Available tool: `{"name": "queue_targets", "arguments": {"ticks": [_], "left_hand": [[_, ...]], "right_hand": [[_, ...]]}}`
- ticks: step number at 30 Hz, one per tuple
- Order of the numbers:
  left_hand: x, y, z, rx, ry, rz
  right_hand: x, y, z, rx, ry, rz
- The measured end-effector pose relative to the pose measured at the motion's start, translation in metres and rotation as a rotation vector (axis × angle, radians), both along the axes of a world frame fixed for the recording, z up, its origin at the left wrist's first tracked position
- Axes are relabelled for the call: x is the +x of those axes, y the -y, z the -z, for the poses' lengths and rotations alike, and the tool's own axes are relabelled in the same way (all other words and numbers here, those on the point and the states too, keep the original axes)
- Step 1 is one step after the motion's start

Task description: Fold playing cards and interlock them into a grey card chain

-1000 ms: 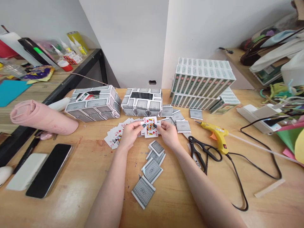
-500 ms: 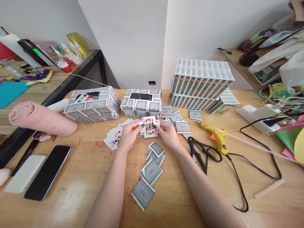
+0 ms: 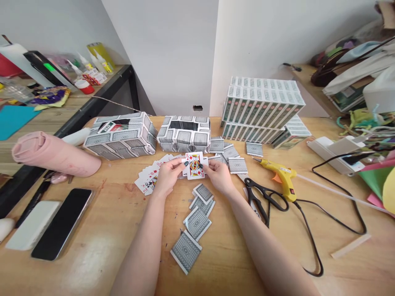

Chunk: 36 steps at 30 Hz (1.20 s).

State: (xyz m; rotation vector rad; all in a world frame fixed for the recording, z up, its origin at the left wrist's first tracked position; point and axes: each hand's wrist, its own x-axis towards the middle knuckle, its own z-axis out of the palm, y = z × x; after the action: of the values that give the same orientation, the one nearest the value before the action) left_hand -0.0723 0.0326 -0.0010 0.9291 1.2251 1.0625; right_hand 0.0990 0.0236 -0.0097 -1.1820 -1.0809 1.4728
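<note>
Hands barely shift since before: left hand (image 3: 168,177) and right hand (image 3: 217,176) still pinch the king card (image 3: 194,165) face-up, just in front of the card-covered box (image 3: 184,135).

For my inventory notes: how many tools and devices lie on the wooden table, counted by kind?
Glue gun: 1
Scissors: 1
Phone: 1
White power bank: 1
Total: 4
</note>
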Motion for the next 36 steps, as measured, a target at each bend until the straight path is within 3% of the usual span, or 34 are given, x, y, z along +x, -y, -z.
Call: {"name": "queue_targets", "arguments": {"ticks": [5,8,36], "left_hand": [[-0.008,0.003,-0.007,-0.085,0.248,0.113],[-0.013,0.004,-0.008,-0.111,0.299,0.147],[-0.002,0.005,-0.01,-0.108,0.301,0.121]], "right_hand": [[0.002,0.0,-0.001,-0.01,-0.078,-0.015],[0.003,0.0,-0.002,-0.029,-0.105,-0.026],[0.002,0.001,0.001,0.017,-0.08,-0.003]]}}
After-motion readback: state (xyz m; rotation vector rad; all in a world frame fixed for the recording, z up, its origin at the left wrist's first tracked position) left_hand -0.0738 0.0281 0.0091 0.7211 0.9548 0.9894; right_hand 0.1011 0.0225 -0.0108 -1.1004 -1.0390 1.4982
